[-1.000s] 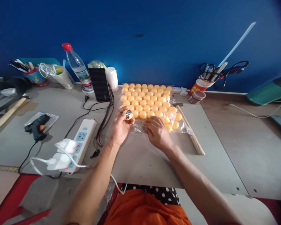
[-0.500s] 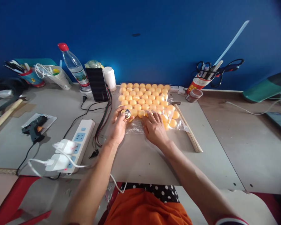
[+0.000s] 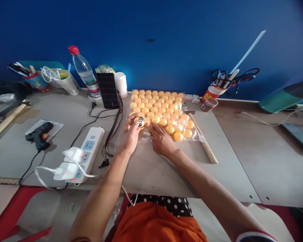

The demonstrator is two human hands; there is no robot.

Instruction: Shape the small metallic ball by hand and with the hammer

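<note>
A clear plastic bag [image 3: 192,137] full of several orange balls [image 3: 158,107] lies on the grey table [image 3: 151,168] ahead of me. My left hand [image 3: 130,135] is closed round one orange ball [image 3: 140,121] with a small shiny part on it, at the bag's near left corner. My right hand [image 3: 161,139] rests palm down on the near edge of the bag. Its fingers are stretched toward the balls and hold nothing.
A white power strip [image 3: 83,155] with plugged chargers and cables lies to the left, with a black glue gun [image 3: 39,134] beyond it. A water bottle [image 3: 84,71], a dark phone [image 3: 107,90], cups of pens and a scissors cup [image 3: 215,90] line the blue wall. A wooden stick [image 3: 202,138] lies right of the bag.
My right hand has slid left and back along the bag's near edge, uncovering balls at the bag's right corner. My left hand still holds the ball in about the same place.
</note>
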